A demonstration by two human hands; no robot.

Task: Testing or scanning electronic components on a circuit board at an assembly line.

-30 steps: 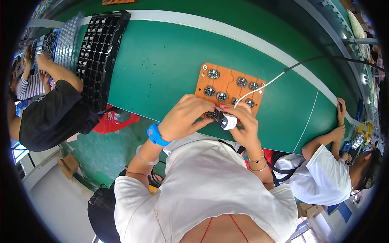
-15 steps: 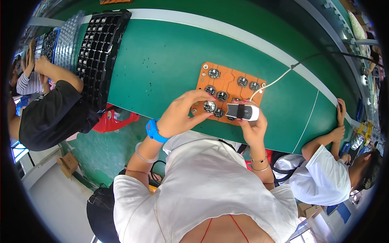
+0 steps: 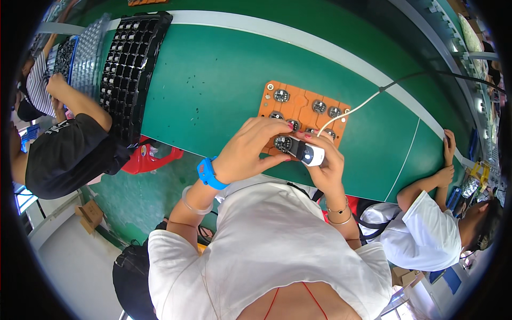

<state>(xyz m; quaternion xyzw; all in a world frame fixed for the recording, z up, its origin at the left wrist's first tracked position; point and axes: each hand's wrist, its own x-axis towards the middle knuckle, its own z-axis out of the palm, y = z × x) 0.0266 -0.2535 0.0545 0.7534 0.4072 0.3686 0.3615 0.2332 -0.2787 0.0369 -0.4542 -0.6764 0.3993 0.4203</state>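
Over the near edge of an orange fixture board (image 3: 302, 99), my two hands meet. My left hand (image 3: 246, 146), with a blue wristband, curls its forefinger and thumb round a small round black part (image 3: 282, 143) with shiny spots. My right hand (image 3: 332, 164) is closed on a white and black handheld device (image 3: 312, 155), whose dark end touches or lies right beside that round part. A white cord (image 3: 352, 111) runs into the right hand; where it joins is hidden by fingers. Similar round parts (image 3: 319, 107) sit in the board, some of them covered by my hands.
A black compartment tray (image 3: 128, 69) lies on the green table (image 3: 213, 69) at the left, beside clear plastic trays (image 3: 89, 56). Small dark bits are scattered on the table. People sit at both sides. A red stool (image 3: 152, 160) stands below the table edge.
My right hand has brought the device left and turned it, so its dark end now reaches the round part. My left hand has shifted slightly right.
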